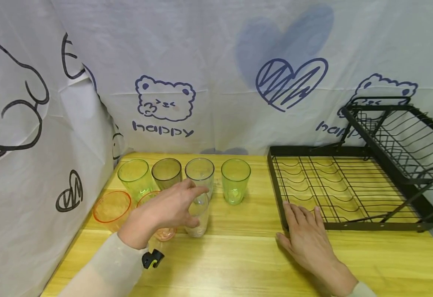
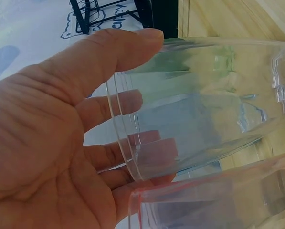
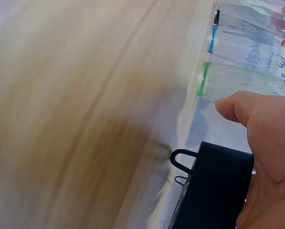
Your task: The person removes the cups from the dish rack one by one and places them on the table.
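Observation:
A clear tumbler (image 1: 197,225) stands in the front row, and my left hand (image 1: 171,204) curves around its upper part. In the left wrist view the thumb lies along one side of the clear glass (image 2: 204,95), with the fingers showing through from the other side. Close beside it, under the wrist, is a red-rimmed tumbler (image 1: 165,234). My right hand (image 1: 305,239) rests with straight fingers over the front left corner of a black wire dish rack (image 1: 350,226). Its thumb lies outside the rack's frame.
Behind stand a green tumbler (image 1: 134,175), a smoky one (image 1: 166,171), a bluish clear one (image 1: 200,169) and another green tumbler (image 1: 235,181). An orange-rimmed tumbler (image 1: 110,210) is at front left. The rack's upper tier (image 1: 417,136) rises at right, before a printed cloth (image 1: 220,119).

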Demonstrator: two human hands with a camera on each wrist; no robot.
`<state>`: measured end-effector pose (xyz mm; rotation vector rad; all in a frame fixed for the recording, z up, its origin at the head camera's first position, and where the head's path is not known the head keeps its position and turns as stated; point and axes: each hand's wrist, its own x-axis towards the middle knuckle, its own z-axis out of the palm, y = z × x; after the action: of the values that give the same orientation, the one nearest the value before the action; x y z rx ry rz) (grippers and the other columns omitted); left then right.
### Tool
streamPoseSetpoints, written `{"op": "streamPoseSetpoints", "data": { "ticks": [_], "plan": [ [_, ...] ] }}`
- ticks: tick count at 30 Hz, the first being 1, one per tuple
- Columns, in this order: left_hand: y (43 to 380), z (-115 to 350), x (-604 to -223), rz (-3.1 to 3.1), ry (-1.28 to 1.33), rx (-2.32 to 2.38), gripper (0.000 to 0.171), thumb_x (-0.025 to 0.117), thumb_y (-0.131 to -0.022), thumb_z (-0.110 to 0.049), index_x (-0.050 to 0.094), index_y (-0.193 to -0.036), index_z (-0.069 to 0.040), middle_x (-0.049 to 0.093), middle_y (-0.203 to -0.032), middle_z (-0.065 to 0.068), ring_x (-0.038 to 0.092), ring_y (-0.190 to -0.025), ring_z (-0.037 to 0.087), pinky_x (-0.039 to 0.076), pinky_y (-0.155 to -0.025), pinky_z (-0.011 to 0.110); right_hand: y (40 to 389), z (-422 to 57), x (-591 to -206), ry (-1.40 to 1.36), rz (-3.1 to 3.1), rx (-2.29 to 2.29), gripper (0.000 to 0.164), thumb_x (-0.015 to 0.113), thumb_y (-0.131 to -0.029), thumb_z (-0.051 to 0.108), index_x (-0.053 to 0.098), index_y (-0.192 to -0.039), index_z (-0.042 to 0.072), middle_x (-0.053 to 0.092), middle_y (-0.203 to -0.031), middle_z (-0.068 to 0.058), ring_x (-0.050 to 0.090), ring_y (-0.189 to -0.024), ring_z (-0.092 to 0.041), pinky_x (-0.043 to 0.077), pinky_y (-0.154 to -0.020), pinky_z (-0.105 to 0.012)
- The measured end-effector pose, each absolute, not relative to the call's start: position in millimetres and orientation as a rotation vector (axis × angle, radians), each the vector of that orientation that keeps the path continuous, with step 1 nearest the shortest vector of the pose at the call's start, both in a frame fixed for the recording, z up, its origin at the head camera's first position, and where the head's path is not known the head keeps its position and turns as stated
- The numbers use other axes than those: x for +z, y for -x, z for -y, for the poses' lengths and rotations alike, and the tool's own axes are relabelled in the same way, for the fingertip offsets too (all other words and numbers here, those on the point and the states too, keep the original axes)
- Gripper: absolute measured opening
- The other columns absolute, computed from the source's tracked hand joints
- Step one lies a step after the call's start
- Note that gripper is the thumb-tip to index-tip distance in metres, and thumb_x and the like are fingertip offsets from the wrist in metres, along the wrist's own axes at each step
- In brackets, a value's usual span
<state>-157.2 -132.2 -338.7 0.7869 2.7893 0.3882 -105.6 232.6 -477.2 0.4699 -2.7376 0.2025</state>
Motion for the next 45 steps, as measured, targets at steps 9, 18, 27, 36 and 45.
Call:
{"op": "streamPoseSetpoints", "data": {
  "ticks": [9, 18, 27, 36, 45],
  "plan": [
    [156.0, 132.4, -339.1, -2.776, -0.773, 0.382, 0.083, 0.087, -0.082, -0.024, 0.052, -0.156, -0.014, 0.057, -0.142, 0.015, 0.061, -0.125, 0.031, 0.055, -0.105, 0.047, 103.7, -231.3, -474.9, -0.466, 2.751, 0.201, 0.090, 0.082, -0.088, 0.039, 0.042, -0.159, 0.000, 0.060, -0.144, -0.028, 0.054, -0.132, -0.051, 0.027, -0.119, -0.076],
    [152.7, 131.5, -340.1, -2.785, -0.741, 0.377, 0.086, 0.087, -0.083, -0.025, 0.049, -0.159, -0.019, 0.053, -0.149, 0.014, 0.056, -0.133, 0.034, 0.056, -0.103, 0.049, 104.2, -231.0, -474.2, -0.455, 2.754, 0.206, 0.088, 0.081, -0.089, 0.039, 0.043, -0.158, 0.001, 0.060, -0.143, -0.028, 0.054, -0.133, -0.051, 0.026, -0.119, -0.075],
    [151.2, 131.1, -344.2, -2.785, -0.751, 0.434, 0.090, 0.087, -0.081, -0.021, 0.045, -0.161, -0.019, 0.048, -0.156, 0.018, 0.050, -0.141, 0.038, 0.052, -0.110, 0.056, 103.2, -230.7, -472.8, -0.443, 2.771, 0.213, 0.086, 0.079, -0.091, 0.041, 0.043, -0.158, 0.001, 0.059, -0.145, -0.028, 0.053, -0.135, -0.051, 0.026, -0.119, -0.076],
    [153.4, 130.3, -342.8, -2.764, -0.772, 0.428, 0.088, 0.086, -0.082, -0.019, 0.046, -0.161, -0.017, 0.050, -0.154, 0.018, 0.052, -0.139, 0.038, 0.051, -0.111, 0.055, 103.4, -231.9, -473.6, -0.443, 2.771, 0.204, 0.088, 0.080, -0.091, 0.042, 0.042, -0.159, 0.001, 0.058, -0.145, -0.028, 0.053, -0.134, -0.052, 0.026, -0.119, -0.076],
    [150.8, 131.1, -345.1, -2.813, -0.805, 0.432, 0.090, 0.087, -0.085, -0.027, 0.043, -0.162, -0.016, 0.042, -0.163, 0.020, 0.044, -0.148, 0.042, 0.045, -0.116, 0.059, 101.9, -232.4, -472.8, -0.431, 2.760, 0.215, 0.089, 0.080, -0.091, 0.043, 0.042, -0.159, 0.002, 0.056, -0.148, -0.028, 0.051, -0.136, -0.052, 0.025, -0.119, -0.076]
  ]
}}
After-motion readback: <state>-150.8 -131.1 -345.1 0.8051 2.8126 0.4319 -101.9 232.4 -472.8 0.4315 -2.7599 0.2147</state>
